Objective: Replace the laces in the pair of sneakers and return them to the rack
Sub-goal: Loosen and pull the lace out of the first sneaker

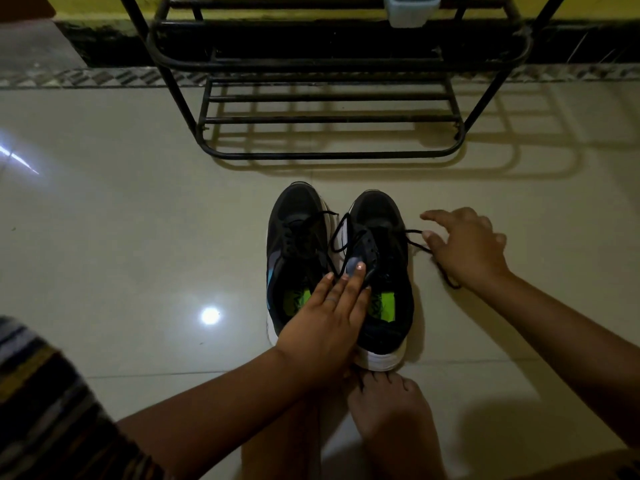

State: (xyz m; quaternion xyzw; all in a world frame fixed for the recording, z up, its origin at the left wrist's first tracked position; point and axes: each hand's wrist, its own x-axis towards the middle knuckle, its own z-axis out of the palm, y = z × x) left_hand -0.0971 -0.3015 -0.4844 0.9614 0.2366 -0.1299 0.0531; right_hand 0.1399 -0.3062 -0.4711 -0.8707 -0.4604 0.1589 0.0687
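Head view: pair of sneakers (341,271) on floor (138,237) before rack (329,98); left hand (329,317) flat on them, fingers straight; right hand (467,247) spread over loose lace (420,244), gripping nothing. Risk, judged: lace end snagging in an eyelet if tugged sideways.

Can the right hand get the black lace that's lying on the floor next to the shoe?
Probably yes. The right hand hovers open just above the loose lace beside the right sneaker, and nothing lies between them. The left hand rests on the sneakers, out of the way.
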